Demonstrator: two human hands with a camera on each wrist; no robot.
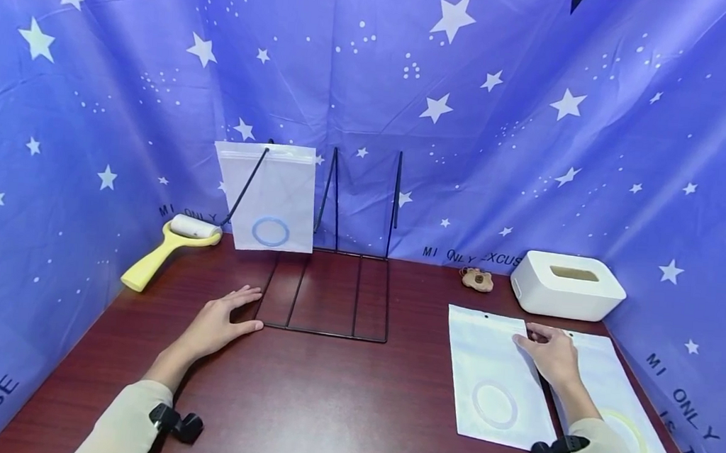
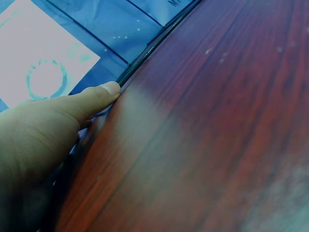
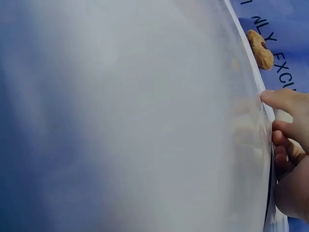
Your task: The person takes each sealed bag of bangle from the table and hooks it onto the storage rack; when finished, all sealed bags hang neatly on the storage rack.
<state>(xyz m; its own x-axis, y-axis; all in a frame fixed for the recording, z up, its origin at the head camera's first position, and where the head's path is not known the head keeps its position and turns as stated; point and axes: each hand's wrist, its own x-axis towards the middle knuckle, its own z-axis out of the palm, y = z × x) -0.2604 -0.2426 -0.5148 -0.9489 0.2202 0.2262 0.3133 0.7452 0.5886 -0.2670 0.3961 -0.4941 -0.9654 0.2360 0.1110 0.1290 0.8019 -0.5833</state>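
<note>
A black wire rack [image 1: 322, 333] stands on the table, and from its left prong hangs a white zip bag with a blue ring [image 1: 273, 198]. My left hand [image 1: 217, 323] rests at the rack's front left corner, fingers extended and thumb touching the wire; the left wrist view shows that thumb on the rod. At the right lie two more white zip bags, one with a pale purple ring [image 1: 486, 364] and one with a yellow ring [image 1: 601, 366]. My right hand [image 1: 551, 355] pinches the upper right corner of the purple-ring bag. My right forearm partly covers the yellow ring.
A yellow-handled lint roller [image 1: 165, 253] lies at the back left. Along the back right are a small tan bear-shaped piece [image 1: 477, 279] and a white tissue box [image 1: 565, 299]. A blue star-patterned curtain [image 1: 375, 78] encloses the back and sides of the dark red wooden table [image 1: 323, 401].
</note>
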